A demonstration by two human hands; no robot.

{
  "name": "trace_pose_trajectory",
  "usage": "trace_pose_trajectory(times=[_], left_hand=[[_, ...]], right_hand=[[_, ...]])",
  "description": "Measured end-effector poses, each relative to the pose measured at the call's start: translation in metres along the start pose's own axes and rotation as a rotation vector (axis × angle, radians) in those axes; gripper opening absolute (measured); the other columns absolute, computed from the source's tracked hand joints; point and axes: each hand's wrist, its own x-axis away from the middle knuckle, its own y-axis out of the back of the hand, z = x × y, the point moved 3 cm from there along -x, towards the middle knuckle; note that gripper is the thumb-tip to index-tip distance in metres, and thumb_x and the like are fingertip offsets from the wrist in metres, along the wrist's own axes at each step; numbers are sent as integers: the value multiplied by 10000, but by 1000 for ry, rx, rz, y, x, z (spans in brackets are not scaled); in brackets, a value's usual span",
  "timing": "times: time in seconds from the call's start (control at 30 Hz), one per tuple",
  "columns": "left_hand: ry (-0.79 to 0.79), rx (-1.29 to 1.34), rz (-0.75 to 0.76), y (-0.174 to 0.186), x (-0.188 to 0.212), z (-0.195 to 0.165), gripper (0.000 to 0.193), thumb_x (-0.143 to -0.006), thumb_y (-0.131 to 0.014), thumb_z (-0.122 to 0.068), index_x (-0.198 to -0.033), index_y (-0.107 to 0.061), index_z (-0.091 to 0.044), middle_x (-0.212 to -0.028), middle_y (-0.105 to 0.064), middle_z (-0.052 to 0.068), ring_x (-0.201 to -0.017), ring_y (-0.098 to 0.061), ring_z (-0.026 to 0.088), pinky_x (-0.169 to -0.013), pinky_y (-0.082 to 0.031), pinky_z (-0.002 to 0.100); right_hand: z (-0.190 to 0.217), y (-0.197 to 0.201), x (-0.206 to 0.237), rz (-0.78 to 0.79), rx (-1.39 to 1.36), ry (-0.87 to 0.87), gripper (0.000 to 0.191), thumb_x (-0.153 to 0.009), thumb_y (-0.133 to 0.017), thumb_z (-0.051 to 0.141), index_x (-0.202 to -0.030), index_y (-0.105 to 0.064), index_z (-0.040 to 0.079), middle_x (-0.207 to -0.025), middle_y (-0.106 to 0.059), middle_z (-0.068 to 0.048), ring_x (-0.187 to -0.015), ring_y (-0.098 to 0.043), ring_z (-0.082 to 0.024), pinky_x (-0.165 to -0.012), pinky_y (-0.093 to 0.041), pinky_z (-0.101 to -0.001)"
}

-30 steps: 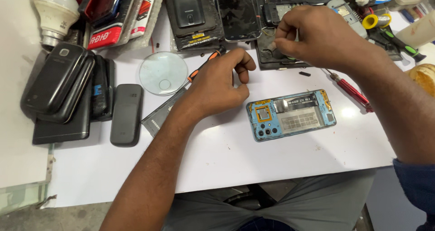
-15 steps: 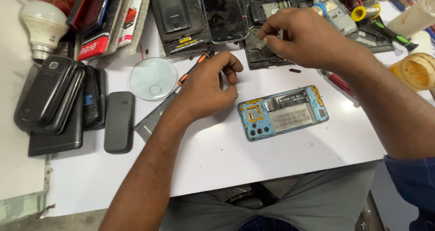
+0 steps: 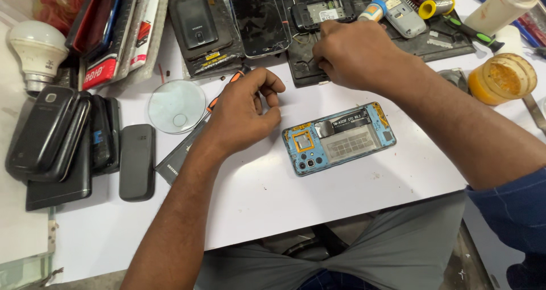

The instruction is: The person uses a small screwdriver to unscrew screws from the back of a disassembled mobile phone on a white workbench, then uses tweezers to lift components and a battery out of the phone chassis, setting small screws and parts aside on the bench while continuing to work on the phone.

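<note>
Nearest the front edge of the white desk (image 3: 256, 210), a bit right of the middle, lies the opened phone (image 3: 339, 138) with its back cover off: blue frame, camera cluster at its left end, a pale panel in the middle. It looks light and stiff but pretty delicate with the insides showing, so I'd pick it up by the long outer edges of the frame, never pressing on the middle or the camera end. There's just one of these.

Just left of it, the left hand (image 3: 242, 116) rests knuckles-up on the desk, fingers curled loosely in. An orange-handled screwdriver (image 3: 227, 88) pokes out beyond the fingers and a dark flat piece (image 3: 177, 159) sticks out under the wrist; can't tell if the hand actually grips either one.

Further back, the right hand (image 3: 355, 54) is bunched up with fingertips pinched together over a black mat (image 3: 432, 39) near the back edge. Whatever it pinches is too small to make out.

Counts: one round glass lens (image 3: 177, 106) left of the left hand, roughly four dark phones (image 3: 68, 142) stacked at the left edge, one white light bulb (image 3: 34, 51) in the back left corner, one cracked smartphone (image 3: 260, 18) at the back, one jar of yellowish paste (image 3: 503, 78) at the right edge.
</note>
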Motion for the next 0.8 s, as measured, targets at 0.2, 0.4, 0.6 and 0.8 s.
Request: trace_pose_trajectory(times=[0.2,0.4,0.6,0.8], left_hand=[[3,1,-4,7,0,1,263,-769,-668,-27,-1030,-648,-48,-823,-627,-34,-697,-518,51,-614,-443,244],[-9,-24,-10,10,2,1,267,-769,-673,-36,-1034,-649,-55,-822,-635,-33,-701,-534,54,-624,-456,247],[-10,-4,-9,9,5,1,271,-768,-669,-32,-1038,-652,-54,-818,-618,-27,-696,-517,64,-614,-448,248],[-75,-55,-46,-2,7,5,234,-791,-682,-29,-1023,-657,-40,-809,-605,-38,-711,-535,52,-631,-460,229]], right_hand=[[8,0,-11,89,77,13,160,-877,-677,176,-837,-718,27,-945,-681,-175,-690,-713,-349,-601,-550,-508],[20,4,-17,-31,-89,-1,212,-928,-644,202,-843,-692,14,-943,-669,-200,-689,-697,-374,-608,-547,-526],[31,6,-15,-71,-60,40,259,-976,-657,262,-890,-702,21,-938,-659,-174,-665,-683,-358,-579,-546,-495],[17,39,28,-283,-179,-13,175,-953,-713,208,-924,-676,40,-952,-661,-149,-744,-674,-345,-614,-516,-473]])
